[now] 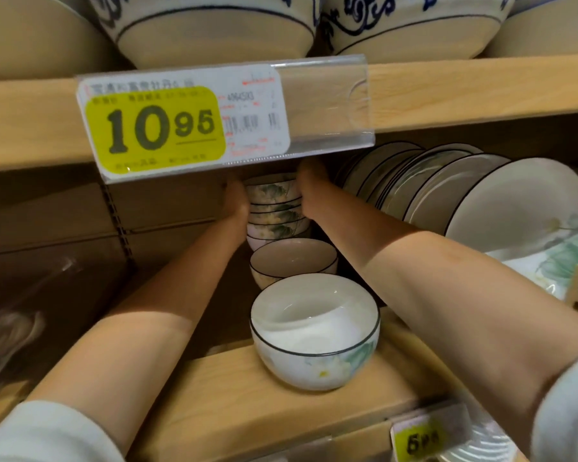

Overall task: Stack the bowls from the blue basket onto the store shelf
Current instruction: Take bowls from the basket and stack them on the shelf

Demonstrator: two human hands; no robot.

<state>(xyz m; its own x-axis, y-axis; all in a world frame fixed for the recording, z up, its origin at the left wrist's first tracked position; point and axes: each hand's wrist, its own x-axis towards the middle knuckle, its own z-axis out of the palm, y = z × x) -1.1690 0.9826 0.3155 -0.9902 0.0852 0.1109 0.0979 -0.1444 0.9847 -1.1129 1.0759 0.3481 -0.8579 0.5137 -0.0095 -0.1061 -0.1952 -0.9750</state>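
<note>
**Stack of bowls [275, 210] clasped deep on the wooden shelf [234, 405]**

Nearest, at the shelf's front edge: a lone white floral bowl [314, 331]. Just behind it, a second dark-rimmed bowl [292, 261]. Farther back, toward the rear edge, the stack of bowls, gripped between left hand [236, 205] and right hand [309, 190], one on each side. Fingertips partly hidden behind the price label [154, 128]. At the right, leaning plates [464, 195].

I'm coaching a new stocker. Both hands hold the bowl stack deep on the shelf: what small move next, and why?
Probably lower the stack of white floral ceramic bowls until it sits, then release. The left hand and right hand clasp its sides, and its base is hidden behind the black-rimmed bowl.
</note>
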